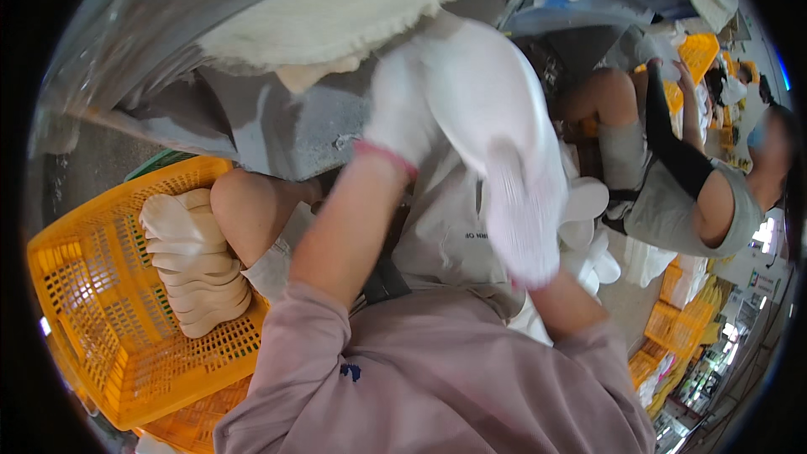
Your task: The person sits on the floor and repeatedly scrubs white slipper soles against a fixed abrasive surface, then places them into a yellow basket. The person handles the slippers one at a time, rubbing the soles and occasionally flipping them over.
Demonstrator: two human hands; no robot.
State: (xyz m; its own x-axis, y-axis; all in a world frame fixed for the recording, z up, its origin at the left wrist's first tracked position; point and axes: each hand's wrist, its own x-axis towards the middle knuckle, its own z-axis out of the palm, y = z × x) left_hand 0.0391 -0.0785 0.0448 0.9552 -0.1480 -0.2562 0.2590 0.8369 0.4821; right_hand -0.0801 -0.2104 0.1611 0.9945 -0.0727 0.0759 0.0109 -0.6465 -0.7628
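Both of my hands wear white knit gloves. Between them is a smooth, rounded, white sole-shaped piece (483, 76), blurred by motion and tilted below a fuzzy cream-coloured pad or wheel (336, 13). My left hand (402, 109), with a pink cuff at its wrist, grips the piece's left side; its fingers are largely hidden behind it. My right hand (525, 223) is closed on the lower right end, fingers pointing up along it. A small beige edge (315, 74) pokes out beneath the fuzzy pad.
At left, an orange perforated crate (92, 303) holds a row of several beige sole-shaped pieces (197, 269). More white sole-shaped pieces (584, 206) lie piled beside my right arm. A person (689, 193) with a black sleeve sits at right, near stacked orange crates (679, 324). Grey machine housing (319, 130) stands in front.
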